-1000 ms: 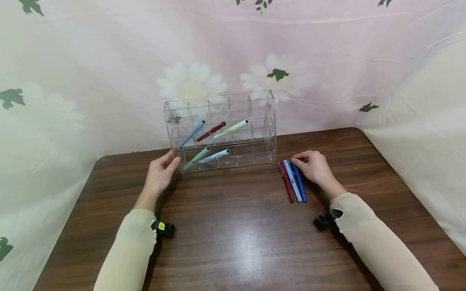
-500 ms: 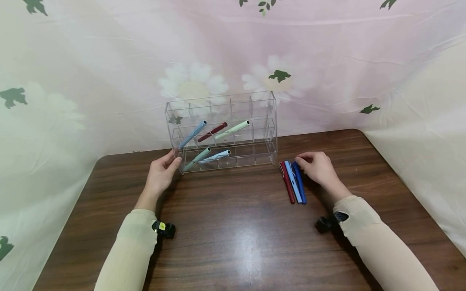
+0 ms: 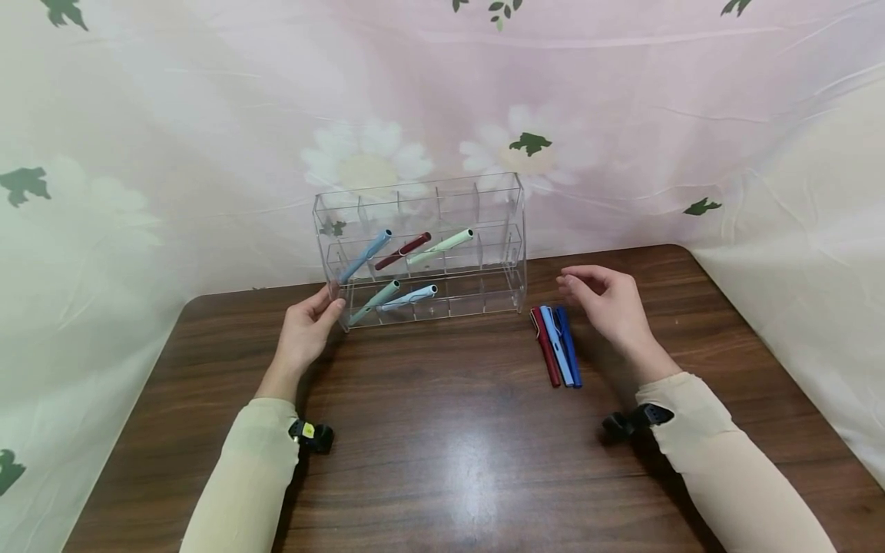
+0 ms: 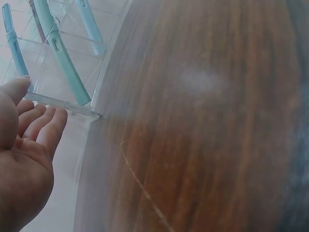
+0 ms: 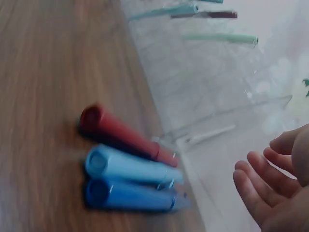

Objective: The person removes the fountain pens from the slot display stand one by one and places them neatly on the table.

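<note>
A clear acrylic pen rack (image 3: 422,246) stands at the back of the wooden table, with several pens slanting in its slots. My left hand (image 3: 307,326) rests against the rack's lower left corner (image 4: 91,115) with straight fingers (image 4: 46,128). Three pens lie side by side on the table right of the rack: dark red (image 3: 545,347), light blue (image 3: 557,347) and dark blue (image 3: 570,347). The same three pens, red (image 5: 123,135), light blue (image 5: 130,166) and dark blue (image 5: 130,195), show in the right wrist view. My right hand (image 3: 608,307) hovers just right of them, fingers relaxed, holding nothing.
A floral cloth (image 3: 207,115) hangs behind the table and drapes down both sides. The brown wooden tabletop (image 3: 442,461) stretches bare toward me. The rack's right-hand slots (image 3: 494,253) hold no pens.
My right hand has lifted off the three pens and moved up and to the right, its fingers spreading. The pens stay put, and the left hand has not moved.
</note>
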The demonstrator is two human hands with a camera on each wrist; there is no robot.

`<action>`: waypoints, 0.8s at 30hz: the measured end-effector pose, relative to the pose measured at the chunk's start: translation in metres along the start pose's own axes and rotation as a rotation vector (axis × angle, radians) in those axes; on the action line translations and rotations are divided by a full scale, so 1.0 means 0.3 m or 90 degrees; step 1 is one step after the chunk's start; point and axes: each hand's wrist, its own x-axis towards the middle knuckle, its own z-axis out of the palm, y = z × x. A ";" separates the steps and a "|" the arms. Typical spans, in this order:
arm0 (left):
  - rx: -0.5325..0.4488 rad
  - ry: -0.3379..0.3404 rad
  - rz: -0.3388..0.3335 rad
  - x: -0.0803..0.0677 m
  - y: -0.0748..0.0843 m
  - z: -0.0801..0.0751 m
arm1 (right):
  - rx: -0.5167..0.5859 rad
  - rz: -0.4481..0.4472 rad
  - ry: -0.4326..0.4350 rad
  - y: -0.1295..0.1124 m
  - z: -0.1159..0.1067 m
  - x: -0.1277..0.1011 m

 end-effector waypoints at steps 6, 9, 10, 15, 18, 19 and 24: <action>-0.003 -0.004 -0.014 -0.003 0.007 -0.003 | 0.060 -0.041 0.012 -0.054 0.026 0.002; -0.005 -0.005 -0.016 -0.003 0.008 -0.003 | 0.087 -0.059 0.021 -0.076 0.033 0.007; -0.005 -0.006 -0.015 -0.002 0.007 -0.004 | 0.091 -0.064 0.024 -0.082 0.035 0.009; -0.008 -0.005 -0.012 -0.002 0.010 -0.004 | 0.120 -0.070 0.028 -0.108 0.046 0.018; -0.012 -0.006 -0.011 -0.005 0.014 -0.004 | 0.131 -0.073 0.034 -0.123 0.049 0.027; -0.013 -0.007 -0.011 -0.005 0.015 -0.005 | 0.130 -0.076 0.036 -0.128 0.049 0.031; -0.006 -0.005 -0.010 -0.003 0.010 -0.003 | 0.142 -0.098 0.040 -0.155 0.054 0.054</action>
